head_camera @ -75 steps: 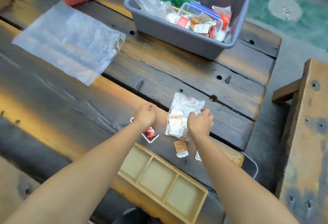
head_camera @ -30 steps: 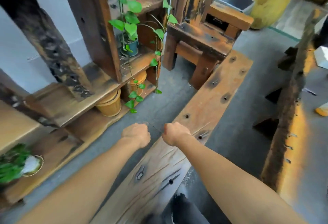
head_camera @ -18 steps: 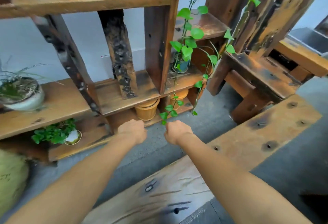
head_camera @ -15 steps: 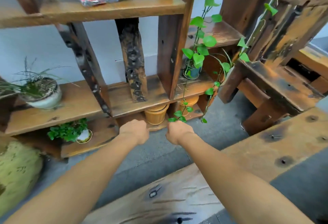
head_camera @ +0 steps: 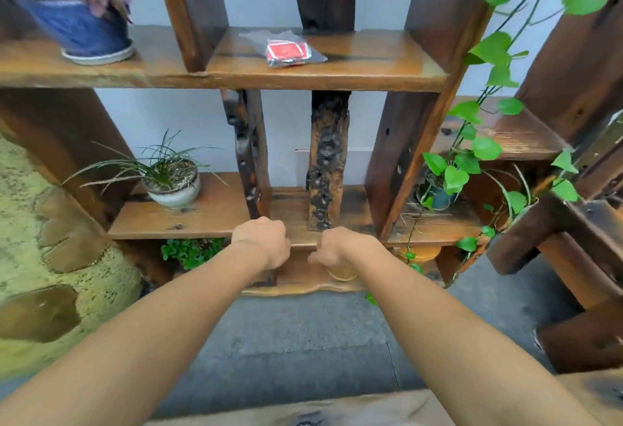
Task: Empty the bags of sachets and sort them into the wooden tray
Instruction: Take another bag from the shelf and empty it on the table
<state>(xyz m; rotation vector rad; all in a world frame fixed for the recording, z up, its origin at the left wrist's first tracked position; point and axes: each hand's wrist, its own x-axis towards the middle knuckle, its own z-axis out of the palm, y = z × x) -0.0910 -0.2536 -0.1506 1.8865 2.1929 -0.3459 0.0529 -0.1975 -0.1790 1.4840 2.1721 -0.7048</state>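
At the near edge of the view, a strip of wooden bench (head_camera: 337,412) crosses the bottom of the frame, with grey floor (head_camera: 303,334) beyond it. Both forearms extend forward over this floor toward a wooden shelving unit (head_camera: 323,74).

The left hand (head_camera: 261,243) is curled into a loose fist, knuckles up, at the level of the lower shelf edge. The right hand (head_camera: 338,246) is likewise curled, just beside it, the two well short of touching. Whether either fist encloses a sachet cannot be told; the palms face away from the camera and nothing protrudes.

On the lower shelf, a potted grass plant (head_camera: 170,179) stands to the left. A trailing vine (head_camera: 485,142) hangs at the right. On the upper shelf lies a clear bag of red sachets (head_camera: 286,51), flat and well above both hands. A blue plant pot (head_camera: 84,31) stands to its left.

Neither the wooden tray nor the work table is in view.

Risks, as judged from this position:
- The bag lies near the shelf front; a careless pull could drag it off the edge and scatter the contents on the floor.
- A reach upward from below passes close to the shelf edge, so a hand may strike it.
- The clear film is slippery; a pinch on one corner may let the bag swing or tear.
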